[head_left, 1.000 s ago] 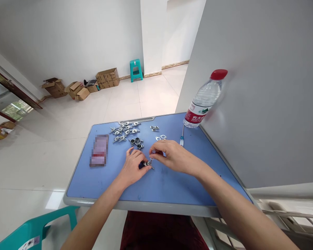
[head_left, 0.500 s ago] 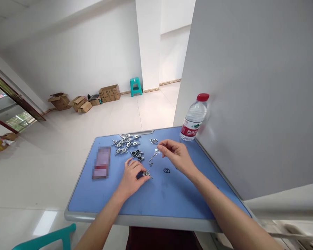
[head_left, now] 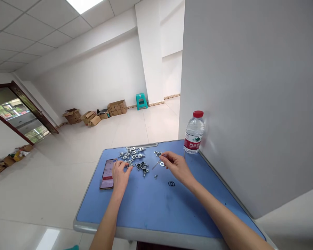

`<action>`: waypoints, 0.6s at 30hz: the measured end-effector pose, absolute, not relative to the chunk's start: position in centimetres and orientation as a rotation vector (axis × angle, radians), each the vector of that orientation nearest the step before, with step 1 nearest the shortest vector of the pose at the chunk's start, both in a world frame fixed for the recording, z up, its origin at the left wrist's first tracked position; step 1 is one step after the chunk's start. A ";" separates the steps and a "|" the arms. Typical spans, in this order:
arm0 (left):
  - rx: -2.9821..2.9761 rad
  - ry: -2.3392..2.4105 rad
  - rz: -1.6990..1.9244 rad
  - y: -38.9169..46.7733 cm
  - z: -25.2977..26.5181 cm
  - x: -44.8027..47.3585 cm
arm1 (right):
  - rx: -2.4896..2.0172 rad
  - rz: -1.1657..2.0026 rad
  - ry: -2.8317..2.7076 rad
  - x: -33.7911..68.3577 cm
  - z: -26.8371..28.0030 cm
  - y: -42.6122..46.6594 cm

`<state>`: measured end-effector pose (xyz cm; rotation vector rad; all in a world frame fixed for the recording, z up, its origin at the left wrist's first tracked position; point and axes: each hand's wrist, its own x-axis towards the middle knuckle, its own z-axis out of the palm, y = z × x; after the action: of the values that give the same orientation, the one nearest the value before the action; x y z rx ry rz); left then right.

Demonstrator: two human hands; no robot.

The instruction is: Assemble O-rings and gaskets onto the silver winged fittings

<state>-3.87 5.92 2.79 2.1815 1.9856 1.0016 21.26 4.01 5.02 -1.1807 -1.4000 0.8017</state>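
Observation:
My left hand (head_left: 120, 174) is at the near edge of a pile of small silver metal fittings (head_left: 133, 151), its thumb and fingers pinched around one metal fitting (head_left: 130, 164). My right hand (head_left: 177, 166) grips a thin screwdriver (head_left: 155, 165), its shaft pointing down and left; the fingers hide most of its handle. Flat silver metal plates (head_left: 162, 163) lie just beyond and beneath the right fingertips. Between the hands are several fittings with round black centres (head_left: 142, 167) and a few tiny screws (head_left: 155, 176). Two black rubber rings (head_left: 171, 184) overlap nearer me.
A phone (head_left: 108, 175) with a running timer lies left of my left hand on the blue table (head_left: 146, 215). A red-capped water bottle (head_left: 194, 133) stands at the back right against a grey partition (head_left: 250, 104). Cardboard boxes (head_left: 117, 108) and a teal stool (head_left: 141, 101) line the far wall.
My left hand has moved from the table's middle up and left to the pile with the metal fitting. The right hand still holds the screwdriver near the same spot. The view has tilted up.

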 end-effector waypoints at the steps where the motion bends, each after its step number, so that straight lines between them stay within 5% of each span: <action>1: 2.198 1.996 0.974 6.2 2.9 -3.8 | -1.179 0.784 -1.422 21.3 5.0 4.0; 18: 2.385 1.974 0.696 11.1 3.2 0.5 | -1.158 0.729 -1.469 21.4 6.2 3.5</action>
<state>0.52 11.14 3.16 2.3852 1.9741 0.6959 21.41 3.49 6.22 -1.1579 -1.4693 0.7293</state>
